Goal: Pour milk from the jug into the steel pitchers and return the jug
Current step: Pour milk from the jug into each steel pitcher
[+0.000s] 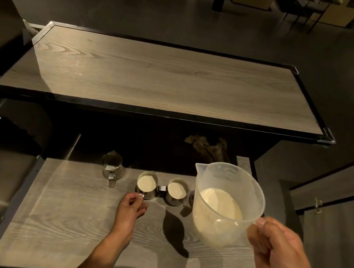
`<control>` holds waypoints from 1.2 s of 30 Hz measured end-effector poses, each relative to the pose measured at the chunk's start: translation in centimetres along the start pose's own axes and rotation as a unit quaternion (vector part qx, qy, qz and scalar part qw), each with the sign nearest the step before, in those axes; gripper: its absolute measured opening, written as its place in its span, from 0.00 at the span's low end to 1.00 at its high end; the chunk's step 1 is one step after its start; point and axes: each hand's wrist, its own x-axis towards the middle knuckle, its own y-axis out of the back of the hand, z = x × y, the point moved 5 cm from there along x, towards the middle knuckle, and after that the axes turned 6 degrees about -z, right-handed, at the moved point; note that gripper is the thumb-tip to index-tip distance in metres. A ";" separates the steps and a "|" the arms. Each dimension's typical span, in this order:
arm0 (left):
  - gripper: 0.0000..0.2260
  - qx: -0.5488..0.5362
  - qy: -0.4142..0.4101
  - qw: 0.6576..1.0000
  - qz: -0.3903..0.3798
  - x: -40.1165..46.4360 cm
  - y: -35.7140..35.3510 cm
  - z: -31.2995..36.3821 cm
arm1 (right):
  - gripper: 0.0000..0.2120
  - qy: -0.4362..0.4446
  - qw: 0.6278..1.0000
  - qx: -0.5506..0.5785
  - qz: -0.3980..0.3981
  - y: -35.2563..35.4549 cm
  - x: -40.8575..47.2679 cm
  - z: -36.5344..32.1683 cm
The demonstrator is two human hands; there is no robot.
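My right hand (277,252) grips the handle of a clear plastic jug (228,199), held above the lower wooden counter (70,221), roughly upright, with milk in its bottom part. Three steel pitchers stand in a row on the counter. The left pitcher (113,166) looks empty. The middle pitcher (146,185) holds milk, and my left hand (132,206) pinches its handle. The right pitcher (176,191) also holds milk and sits just left of the jug, partly hidden by it.
A raised wooden shelf (156,77) with a black rim runs across behind the counter. A crumpled cloth (208,147) lies in the dark gap under it. Cabinet doors (331,199) stand to the right; dark floor and furniture lie beyond.
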 end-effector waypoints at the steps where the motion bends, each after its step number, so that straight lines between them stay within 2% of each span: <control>1: 0.07 0.029 -0.013 0.999 0.020 -0.2 0.5 0.1 | 0.26 -0.001 1.000 0.002 0.002 0.0 0.0 0.0; 5: 0.09 0.074 -0.060 0.982 0.163 -0.9 4.2 1.0 | 0.23 -0.010 1.000 0.001 0.017 0.2 0.4 0.3; 8: 0.19 0.095 -0.064 0.966 0.233 0.2 6.4 2.6 | 0.18 -0.016 1.000 0.000 0.020 0.0 0.6 0.5; 11: 0.23 0.085 -0.066 0.969 0.222 2.9 7.1 3.4 | 0.17 -0.024 1.000 0.008 0.015 -0.3 0.7 0.4; 15: 0.07 0.059 -0.086 0.975 0.197 3.5 5.7 5.1 | 0.23 -0.021 1.000 0.008 0.010 -0.6 0.7 0.2; 17: 0.02 0.061 -0.087 0.973 0.203 3.4 5.5 5.1 | 0.23 -0.016 1.000 0.012 0.004 -0.8 0.7 0.1; 23: 0.09 0.039 -0.072 0.977 0.197 4.1 5.9 4.2 | 0.21 -0.008 1.000 0.027 -0.001 -0.7 1.0 0.4; 28: 0.06 0.046 -0.061 0.976 0.204 3.4 6.2 4.2 | 0.19 -0.027 1.000 0.008 -0.012 -0.7 1.2 0.7; 33: 0.09 0.066 -0.039 0.983 0.164 0.8 7.2 3.8 | 0.15 -0.064 0.998 0.011 -0.021 -0.7 1.2 1.2; 36: 0.09 0.111 -0.061 0.979 0.158 -3.2 6.7 4.6 | 0.14 -0.074 0.997 0.001 -0.031 -0.6 1.2 1.1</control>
